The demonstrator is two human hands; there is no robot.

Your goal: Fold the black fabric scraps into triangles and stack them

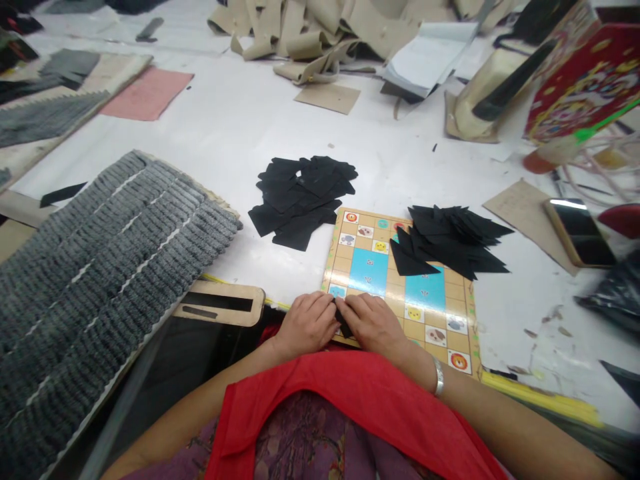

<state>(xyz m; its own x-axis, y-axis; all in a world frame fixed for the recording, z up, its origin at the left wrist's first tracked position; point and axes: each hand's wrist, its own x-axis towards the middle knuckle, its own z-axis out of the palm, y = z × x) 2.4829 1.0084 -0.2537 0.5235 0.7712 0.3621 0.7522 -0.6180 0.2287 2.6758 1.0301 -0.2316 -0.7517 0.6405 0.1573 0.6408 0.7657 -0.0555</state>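
My left hand [309,323] and my right hand [374,325] meet at the near edge of a printed game board [395,293]. Between their fingertips is a small black piece [344,327], mostly covered by the fingers; whether it is cloth or leather I cannot tell. Both hands are closed, fingers pressed together on it. On the board's far right part lies a pile of pointed black pieces [450,233]. Beyond the board's left corner, a second pile of black pieces [305,193] spreads over the white table.
Grey ribbed knit panels [110,267] cover the left side, with a wooden template [225,303] beside them. Tan strips [300,33] heap at the back near a paper pad [425,57]. To the right are a phone [580,230], a glue brush [555,153] and a red box [585,80].
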